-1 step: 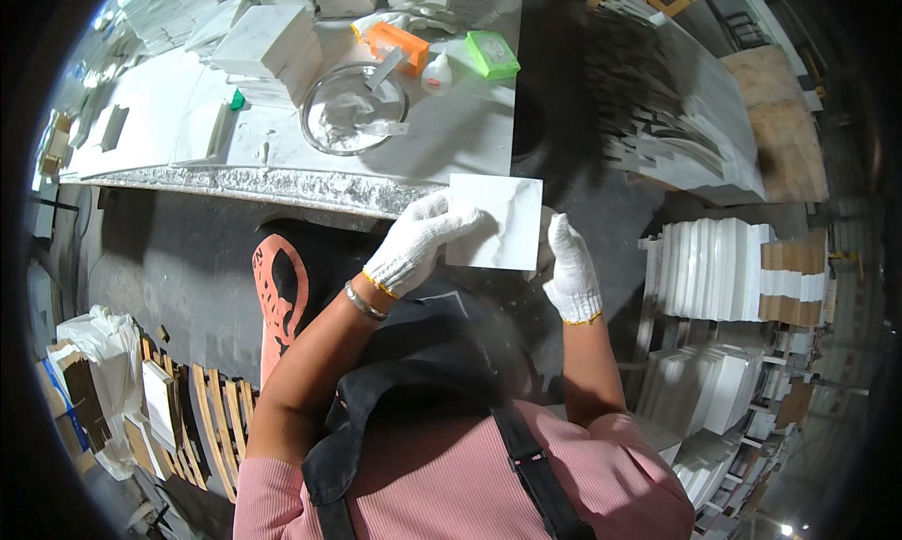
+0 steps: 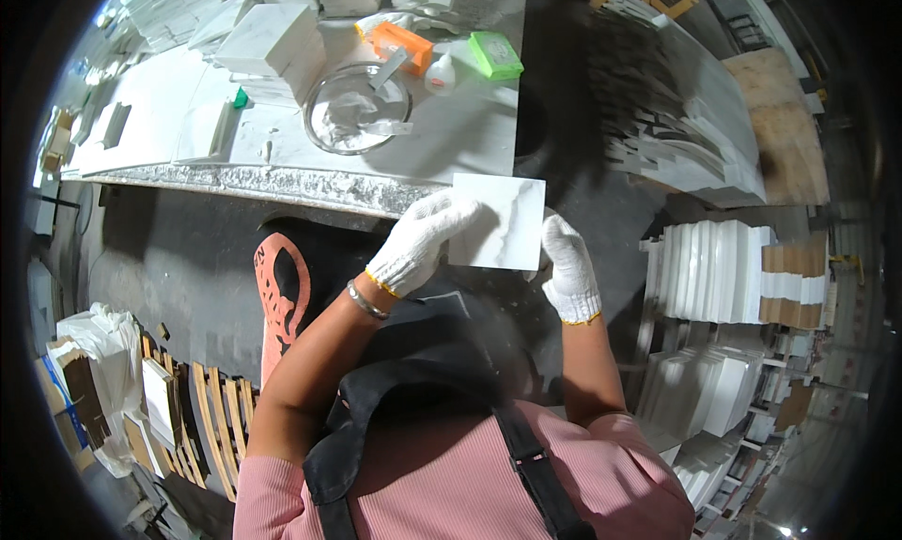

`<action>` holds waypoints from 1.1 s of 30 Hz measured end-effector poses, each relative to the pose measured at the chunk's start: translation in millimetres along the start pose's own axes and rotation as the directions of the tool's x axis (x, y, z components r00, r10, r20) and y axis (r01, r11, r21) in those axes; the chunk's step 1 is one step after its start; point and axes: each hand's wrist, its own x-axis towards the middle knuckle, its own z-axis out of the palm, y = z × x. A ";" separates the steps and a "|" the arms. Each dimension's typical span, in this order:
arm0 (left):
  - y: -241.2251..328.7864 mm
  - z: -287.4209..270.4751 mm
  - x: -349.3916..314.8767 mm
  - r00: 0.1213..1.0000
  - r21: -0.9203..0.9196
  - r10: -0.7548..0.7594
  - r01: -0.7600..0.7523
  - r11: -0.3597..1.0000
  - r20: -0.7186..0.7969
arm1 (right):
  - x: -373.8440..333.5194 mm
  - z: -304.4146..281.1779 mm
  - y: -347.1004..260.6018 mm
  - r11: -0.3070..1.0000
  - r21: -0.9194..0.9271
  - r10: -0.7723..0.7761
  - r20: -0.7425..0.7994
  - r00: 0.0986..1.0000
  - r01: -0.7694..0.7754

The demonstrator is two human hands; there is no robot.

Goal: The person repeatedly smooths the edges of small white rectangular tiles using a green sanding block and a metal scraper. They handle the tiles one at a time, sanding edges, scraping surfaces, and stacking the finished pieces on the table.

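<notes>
A square white tile (image 2: 512, 222) with grey veining is held up in front of me, just off the table's near right corner. On its left edge my left hand (image 2: 423, 239), in a white knit glove, is closed with the thumb over the face. My right hand (image 2: 569, 269), gloved the same way, grips the tile's right edge; its fingers are mostly hidden behind the tile. Past the tile, on the white worktable (image 2: 451, 145), sits a round bowl (image 2: 316, 138) of white paste with putty knives (image 2: 390, 68) in it.
Near the bowl are a white squeeze bottle (image 2: 440, 75), an orange box (image 2: 402, 47), a green box (image 2: 495, 55) and a tile stack (image 2: 268, 46). Stacked white slabs (image 2: 709, 267) stand at the right. Wooden slats (image 2: 214, 418) lean at the lower left.
The tile and both hands stay nearly in place. Only a very slight shift of the whole view shows.
</notes>
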 end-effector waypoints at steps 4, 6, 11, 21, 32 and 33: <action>-5.3 -3.2 2.3 0.993 0.081 0.086 -0.080 0.993 -0.081 | -3.2 24.2 2.5 0.975 0.175 -0.115 -0.111 0.987 0.134; -12.4 6.8 -2.8 0.986 0.026 0.158 -0.157 0.987 -0.047 | -6.8 21.6 6.0 0.969 0.177 -0.143 -0.156 0.977 0.170; 6.7 14.5 -25.0 0.968 0.353 -0.130 0.046 0.934 0.217 | -9.3 -1.7 3.2 0.965 0.054 -0.232 -0.267 0.935 0.255; 21.9 -9.8 -40.9 0.997 0.373 0.060 -0.076 0.925 0.054 | -20.7 21.5 -15.5 0.918 -0.034 -0.390 -0.263 0.883 0.395; 36.9 -31.1 -60.1 0.985 0.078 0.135 -0.127 0.989 -0.110 | -5.1 41.5 -6.5 0.922 -0.125 -0.378 -0.101 0.920 0.365; 37.2 -32.9 -61.1 0.977 0.029 0.170 -0.167 0.985 -0.126 | -3.0 45.5 -6.7 0.930 -0.102 -0.361 -0.085 0.929 0.352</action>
